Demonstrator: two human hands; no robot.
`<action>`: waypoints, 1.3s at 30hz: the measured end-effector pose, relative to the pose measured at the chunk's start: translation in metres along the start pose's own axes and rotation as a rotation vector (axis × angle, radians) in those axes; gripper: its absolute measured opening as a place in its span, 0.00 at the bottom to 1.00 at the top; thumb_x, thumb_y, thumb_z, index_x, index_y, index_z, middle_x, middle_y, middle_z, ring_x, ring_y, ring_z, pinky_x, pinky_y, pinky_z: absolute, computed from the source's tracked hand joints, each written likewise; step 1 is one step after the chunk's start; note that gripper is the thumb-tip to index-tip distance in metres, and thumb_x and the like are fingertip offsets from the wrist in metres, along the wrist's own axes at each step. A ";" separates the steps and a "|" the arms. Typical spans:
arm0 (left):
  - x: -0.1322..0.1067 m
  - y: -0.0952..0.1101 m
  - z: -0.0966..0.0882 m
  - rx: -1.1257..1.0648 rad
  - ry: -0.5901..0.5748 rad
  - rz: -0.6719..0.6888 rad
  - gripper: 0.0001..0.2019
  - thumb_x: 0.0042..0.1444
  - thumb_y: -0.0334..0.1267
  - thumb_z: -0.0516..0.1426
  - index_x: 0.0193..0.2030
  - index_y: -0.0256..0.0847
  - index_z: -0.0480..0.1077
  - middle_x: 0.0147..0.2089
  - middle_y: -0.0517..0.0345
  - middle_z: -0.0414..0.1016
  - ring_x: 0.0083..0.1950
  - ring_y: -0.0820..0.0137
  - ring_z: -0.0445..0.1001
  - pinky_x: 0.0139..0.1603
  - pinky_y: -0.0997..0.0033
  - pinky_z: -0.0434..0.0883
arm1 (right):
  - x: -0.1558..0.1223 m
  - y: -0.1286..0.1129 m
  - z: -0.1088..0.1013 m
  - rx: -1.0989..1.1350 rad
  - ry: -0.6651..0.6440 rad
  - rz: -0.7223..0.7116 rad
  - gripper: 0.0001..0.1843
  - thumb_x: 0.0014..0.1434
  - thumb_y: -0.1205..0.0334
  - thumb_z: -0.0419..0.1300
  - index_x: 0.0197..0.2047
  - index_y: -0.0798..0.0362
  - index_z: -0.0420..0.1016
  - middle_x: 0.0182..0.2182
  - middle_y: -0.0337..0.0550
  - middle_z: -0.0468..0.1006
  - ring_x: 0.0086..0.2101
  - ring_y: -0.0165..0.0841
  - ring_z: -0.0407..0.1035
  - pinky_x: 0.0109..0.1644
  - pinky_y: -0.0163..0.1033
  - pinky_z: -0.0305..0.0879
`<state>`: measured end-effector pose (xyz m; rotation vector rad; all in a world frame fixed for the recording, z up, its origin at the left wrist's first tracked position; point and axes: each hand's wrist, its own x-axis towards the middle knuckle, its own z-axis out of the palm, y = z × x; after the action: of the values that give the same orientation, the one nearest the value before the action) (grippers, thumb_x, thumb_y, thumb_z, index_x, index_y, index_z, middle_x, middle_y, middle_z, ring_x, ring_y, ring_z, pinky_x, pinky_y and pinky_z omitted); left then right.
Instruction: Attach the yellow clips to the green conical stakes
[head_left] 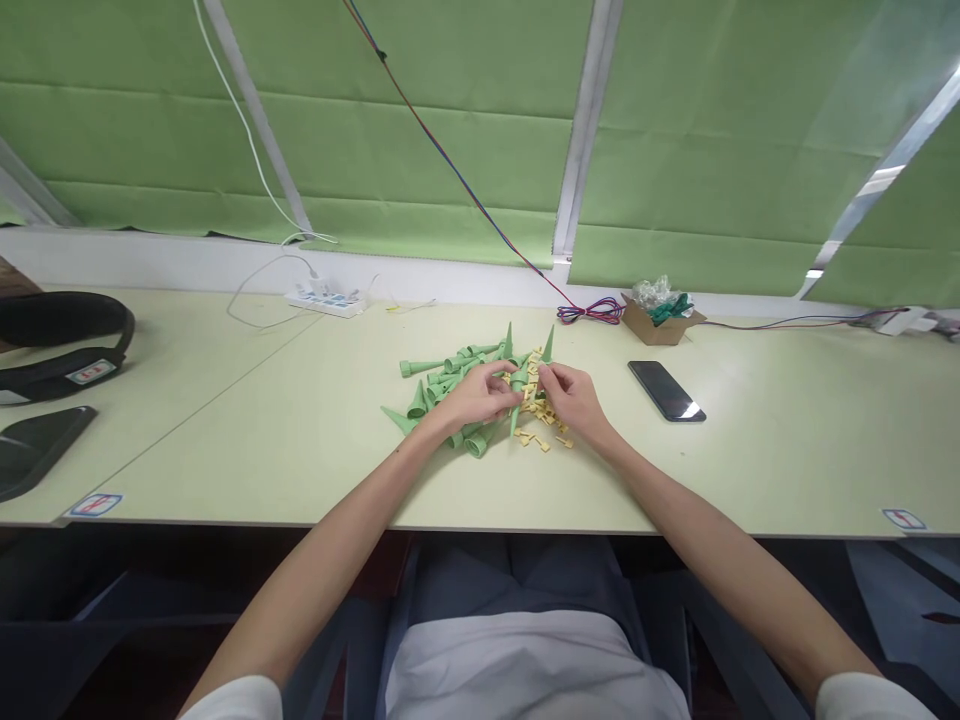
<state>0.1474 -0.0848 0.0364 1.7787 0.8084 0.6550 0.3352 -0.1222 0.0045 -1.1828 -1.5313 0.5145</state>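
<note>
My left hand [484,393] is closed, thumb and fingers around a green plastic spike [517,380] whose pointed end faces down toward me. Close by on the right, the fingertips of my right hand [574,398] are pinched together; what they hold is too small to make out. A green pointed tip [548,345] shows just beyond those fingertips. Under and left of my left hand lies a pile of green plastic spikes [475,443] with hollow, round-collared ends. Small yellow plastic pieces [541,412] are scattered between and below my hands.
A black phone [667,390] lies to the right. Behind it stand a small cardboard box [651,326] with plastic wrap and a coiled cable [592,312]. A white power strip [328,300] sits at the back left. Black headphones [112,335] and a dark device [41,445] are far left.
</note>
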 end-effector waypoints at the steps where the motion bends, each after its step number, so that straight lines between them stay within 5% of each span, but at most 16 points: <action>1: 0.000 0.000 -0.001 0.063 -0.005 -0.001 0.26 0.51 0.43 0.64 0.55 0.37 0.67 0.21 0.65 0.69 0.17 0.76 0.59 0.20 0.74 0.58 | 0.000 0.000 0.000 -0.037 0.022 -0.007 0.26 0.66 0.42 0.52 0.25 0.52 0.67 0.18 0.34 0.58 0.22 0.28 0.52 0.27 0.36 0.48; 9: 0.001 -0.005 0.002 0.364 -0.027 0.034 0.17 0.49 0.39 0.62 0.46 0.36 0.72 0.23 0.60 0.75 0.23 0.68 0.70 0.28 0.71 0.64 | 0.000 -0.002 -0.001 -0.159 0.033 -0.043 0.24 0.67 0.46 0.52 0.24 0.53 0.66 0.19 0.34 0.58 0.23 0.28 0.52 0.30 0.36 0.50; 17: 0.004 -0.007 0.003 0.601 -0.036 0.038 0.22 0.50 0.41 0.60 0.52 0.33 0.74 0.30 0.57 0.78 0.31 0.65 0.74 0.33 0.69 0.66 | -0.001 -0.006 -0.001 -0.182 0.034 -0.052 0.23 0.67 0.48 0.52 0.24 0.53 0.66 0.19 0.33 0.57 0.23 0.27 0.52 0.30 0.36 0.51; 25: 0.004 -0.014 0.007 0.648 0.005 0.094 0.25 0.54 0.38 0.58 0.59 0.33 0.71 0.29 0.58 0.77 0.32 0.65 0.74 0.35 0.69 0.66 | -0.001 -0.005 0.000 -0.182 0.025 -0.064 0.22 0.67 0.50 0.52 0.24 0.53 0.66 0.19 0.33 0.58 0.23 0.27 0.52 0.30 0.36 0.51; 39: 0.004 -0.009 0.005 0.664 -0.025 0.110 0.20 0.55 0.40 0.58 0.52 0.34 0.76 0.25 0.59 0.76 0.28 0.67 0.73 0.34 0.69 0.66 | 0.000 -0.004 -0.002 -0.189 0.059 -0.055 0.22 0.67 0.49 0.52 0.24 0.52 0.65 0.19 0.33 0.56 0.23 0.28 0.52 0.30 0.36 0.50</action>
<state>0.1512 -0.0821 0.0264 2.4366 0.9885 0.4568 0.3354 -0.1247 0.0086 -1.2843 -1.5831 0.3001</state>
